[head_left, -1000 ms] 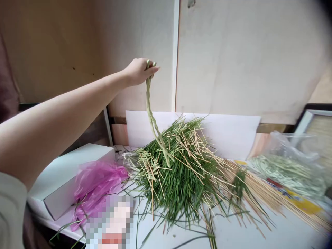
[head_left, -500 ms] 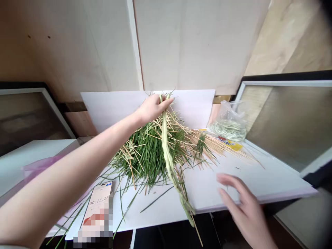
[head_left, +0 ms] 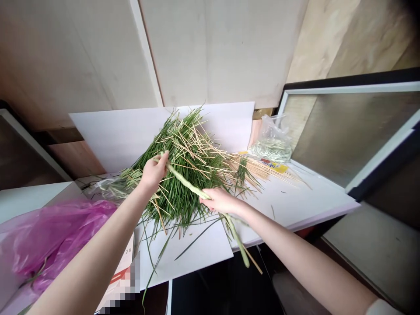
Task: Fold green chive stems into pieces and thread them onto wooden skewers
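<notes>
Over the white tabletop (head_left: 295, 197), the left hand (head_left: 153, 173) and right hand (head_left: 221, 201) have fingers clamped on a twisted grass plait (head_left: 188, 184) above loose green blades (head_left: 183, 148); twisting looks in hand; the hanging end needs working next.

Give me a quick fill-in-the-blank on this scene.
Both the left hand and right hand hold one twisted strand of green ____.
The crumpled plastic bag at the left is ____.
The sheet under the grass heap is ____.
The clear plastic bag stands to the ____ of the heap.

Answers: grass; pink; white; right.
</notes>
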Demonstrator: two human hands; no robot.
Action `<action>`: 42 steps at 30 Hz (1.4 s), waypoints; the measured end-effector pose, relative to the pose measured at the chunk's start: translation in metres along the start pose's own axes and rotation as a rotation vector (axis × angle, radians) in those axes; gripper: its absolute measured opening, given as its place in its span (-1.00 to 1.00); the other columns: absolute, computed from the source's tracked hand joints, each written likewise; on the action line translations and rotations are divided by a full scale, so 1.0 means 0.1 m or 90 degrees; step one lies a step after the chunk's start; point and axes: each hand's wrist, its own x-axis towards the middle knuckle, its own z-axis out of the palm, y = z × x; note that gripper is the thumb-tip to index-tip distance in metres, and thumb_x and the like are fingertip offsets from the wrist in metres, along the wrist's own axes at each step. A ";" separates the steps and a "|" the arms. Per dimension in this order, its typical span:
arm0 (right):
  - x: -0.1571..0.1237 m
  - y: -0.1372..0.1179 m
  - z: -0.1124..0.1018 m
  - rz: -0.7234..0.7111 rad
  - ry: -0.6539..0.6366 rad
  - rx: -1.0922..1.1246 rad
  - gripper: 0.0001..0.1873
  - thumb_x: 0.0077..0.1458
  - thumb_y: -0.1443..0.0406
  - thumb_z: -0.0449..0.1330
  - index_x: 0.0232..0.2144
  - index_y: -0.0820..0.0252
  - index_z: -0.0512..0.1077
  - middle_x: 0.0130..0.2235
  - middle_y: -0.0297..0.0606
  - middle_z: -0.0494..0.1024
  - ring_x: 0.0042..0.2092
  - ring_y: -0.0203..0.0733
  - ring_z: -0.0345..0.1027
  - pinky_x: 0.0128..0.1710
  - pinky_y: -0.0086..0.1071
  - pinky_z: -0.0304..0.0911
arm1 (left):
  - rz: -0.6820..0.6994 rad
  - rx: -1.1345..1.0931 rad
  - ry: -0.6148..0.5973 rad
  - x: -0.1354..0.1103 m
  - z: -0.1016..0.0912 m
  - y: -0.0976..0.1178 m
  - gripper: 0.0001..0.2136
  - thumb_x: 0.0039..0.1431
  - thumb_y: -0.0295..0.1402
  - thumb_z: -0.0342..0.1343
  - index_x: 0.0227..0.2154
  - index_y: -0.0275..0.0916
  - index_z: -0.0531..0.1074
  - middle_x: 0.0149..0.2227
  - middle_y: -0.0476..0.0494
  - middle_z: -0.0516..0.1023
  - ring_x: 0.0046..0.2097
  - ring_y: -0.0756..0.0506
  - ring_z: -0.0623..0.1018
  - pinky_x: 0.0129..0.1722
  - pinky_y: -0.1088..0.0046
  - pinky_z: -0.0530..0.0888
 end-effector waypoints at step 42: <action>-0.44 0.03 1.09 -0.292 0.090 -0.230 -0.95 0.29 0.32 0.35 -0.23 0.17 0.54 -0.15 -0.24 0.62 -0.03 0.01 0.36 0.03 -0.10 0.30 | -0.009 0.488 -0.278 -2.27 0.00 -0.95 -0.89 0.35 -0.26 0.18 -0.23 -0.19 0.46 -0.32 -0.10 0.58 -0.28 -0.18 0.59 -0.29 0.32 0.48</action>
